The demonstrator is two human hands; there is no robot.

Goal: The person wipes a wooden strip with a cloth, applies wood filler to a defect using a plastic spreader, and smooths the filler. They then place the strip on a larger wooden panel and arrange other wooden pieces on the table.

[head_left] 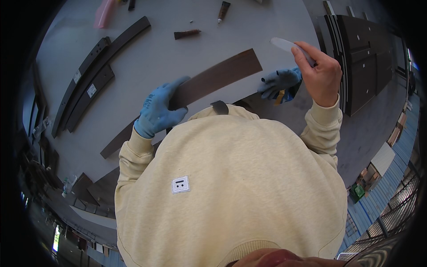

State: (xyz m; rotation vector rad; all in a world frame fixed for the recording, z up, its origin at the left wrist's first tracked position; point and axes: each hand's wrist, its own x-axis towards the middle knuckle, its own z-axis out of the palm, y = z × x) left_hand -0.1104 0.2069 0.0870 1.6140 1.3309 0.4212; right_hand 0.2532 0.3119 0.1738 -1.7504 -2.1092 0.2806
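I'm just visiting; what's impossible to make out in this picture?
All in the head view:
Dark board: its lower-left part is covered by the gloved left hand.
Pale flat tool: its near end is hidden inside the right hand.
Pink object: cut off by the top edge.
White speck: too small to identify.

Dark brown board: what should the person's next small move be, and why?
Probably bring the pale flat tool left and down toward the dark brown board: the bare right hand holds it with its tip past the board's right end, while the gloved left hand holds the board.
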